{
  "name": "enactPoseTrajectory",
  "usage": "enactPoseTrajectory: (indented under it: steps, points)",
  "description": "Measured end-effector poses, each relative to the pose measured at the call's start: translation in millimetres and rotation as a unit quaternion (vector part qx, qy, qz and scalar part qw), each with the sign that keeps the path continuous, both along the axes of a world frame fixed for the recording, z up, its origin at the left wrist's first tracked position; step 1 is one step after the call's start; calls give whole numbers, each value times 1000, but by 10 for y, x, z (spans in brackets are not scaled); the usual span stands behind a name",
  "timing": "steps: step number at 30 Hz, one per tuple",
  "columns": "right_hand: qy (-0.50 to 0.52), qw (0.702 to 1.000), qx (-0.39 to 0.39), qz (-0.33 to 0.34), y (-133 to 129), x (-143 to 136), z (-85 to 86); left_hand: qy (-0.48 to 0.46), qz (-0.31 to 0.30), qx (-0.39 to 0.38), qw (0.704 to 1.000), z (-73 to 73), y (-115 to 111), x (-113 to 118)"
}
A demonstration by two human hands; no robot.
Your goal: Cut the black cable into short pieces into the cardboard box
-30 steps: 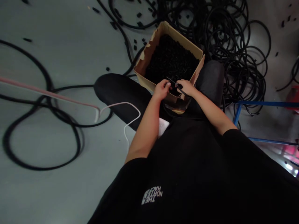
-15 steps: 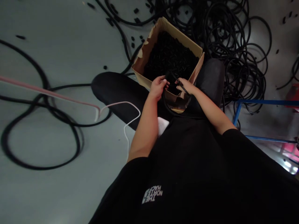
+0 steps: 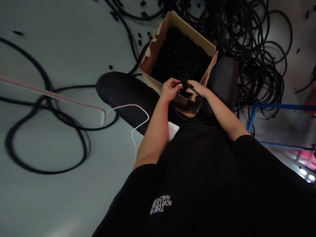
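Note:
My left hand (image 3: 171,89) is over the near edge of an open cardboard box (image 3: 148,76), thumb and fingers pinched on a small dark piece. Dark on dark, that piece is hard to make out. Close beside it, my right hand (image 3: 196,87) is closed round a black hose (image 3: 197,93), a length of which slants back across the palm. The fingertips of both hands nearly meet. Below them, a loop of black hose hangs in front of the box. Many short black pieces (image 3: 182,54) fill much of the box, which stands between my knees.
Tangled black hose (image 3: 259,62) lies on the floor at the right, and a wide loop (image 3: 49,172) at the left. Loose black bits (image 3: 140,42) are scattered about. A white cable (image 3: 134,131) runs past my left arm to a white device (image 3: 173,130). A blue frame (image 3: 283,107) stands right.
My left hand has turned and moved slightly right, closer to my right hand. The dark piece at its fingertips now points toward the right hand. The view has shifted a little.

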State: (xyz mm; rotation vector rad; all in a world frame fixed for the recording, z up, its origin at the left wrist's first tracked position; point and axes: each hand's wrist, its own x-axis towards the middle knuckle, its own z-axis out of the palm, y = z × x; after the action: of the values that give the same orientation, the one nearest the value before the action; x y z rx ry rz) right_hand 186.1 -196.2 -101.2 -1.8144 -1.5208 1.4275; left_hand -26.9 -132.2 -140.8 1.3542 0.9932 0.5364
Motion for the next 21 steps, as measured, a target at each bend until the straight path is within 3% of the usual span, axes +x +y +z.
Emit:
enactPoseTrajectory:
  steps: [7, 10, 16, 21]
  points:
    - [7, 1000, -7, -26, -50, -70, 95, 26, -3, 47, 999, -93, 38, -21]
    - [-10, 1000, 5, -26, -53, -78, 119, 25, 4, 46, 999, -110, 47, -20]
    - [-67, 997, 30, -16, -46, -99, 105, -8, 19, 35, 999, -6, 19, 26]
    - [-115, 993, 24, -25, -92, -144, 131, -14, 22, 11, 1000, -83, 4, 22]
